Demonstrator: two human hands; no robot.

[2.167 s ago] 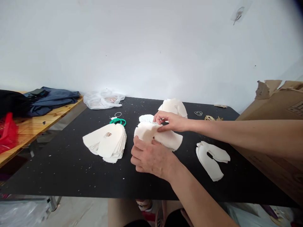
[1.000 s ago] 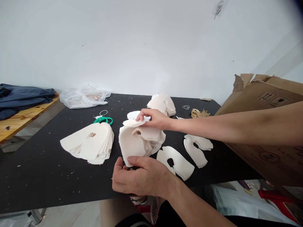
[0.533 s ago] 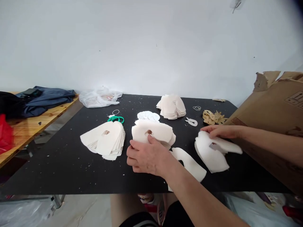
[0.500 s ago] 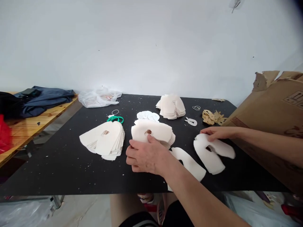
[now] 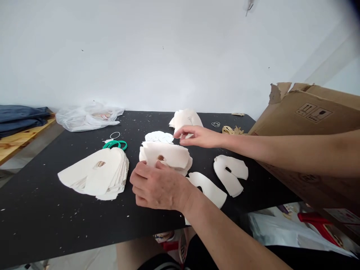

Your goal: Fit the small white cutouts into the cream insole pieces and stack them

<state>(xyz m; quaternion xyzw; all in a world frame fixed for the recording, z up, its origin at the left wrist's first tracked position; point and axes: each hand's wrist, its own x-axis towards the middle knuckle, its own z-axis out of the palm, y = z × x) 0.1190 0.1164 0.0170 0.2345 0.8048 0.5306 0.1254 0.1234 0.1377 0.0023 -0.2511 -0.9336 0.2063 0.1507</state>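
A black worktable (image 5: 56,221) fills the lower part of the view, with a white wall (image 5: 168,56) behind it. A torn cardboard box (image 5: 309,112) is set at 2 o'clock, overlapping the table's right end. A wooden bench (image 5: 17,140) is seen at 9 o'clock, with folded blue cloth (image 5: 22,120) laid on it, and a clear plastic bag (image 5: 87,117) is left at 10 o'clock on the far edge of the table.

Three stacks of white slotted pads are kept apart, apparently so that the piles stay separate: a left stack (image 5: 95,174) at 9 o'clock, a far stack (image 5: 185,120) at 12 o'clock, and a central stack (image 5: 164,155). Two loose pads (image 5: 206,189) (image 5: 230,174) are laid out at 4 o'clock. Green rubber bands (image 5: 114,144) are placed just behind the left stack, and tan scraps (image 5: 232,130) lie at 1 o'clock.

The central stack is covered at its near edge by the left hand (image 5: 160,185), its fingers slightly spread and pressed down, seemingly to steady the pile. The right hand (image 5: 199,135) is held open, with nothing pinched, just beside white round discs (image 5: 159,137); contact cannot be told.
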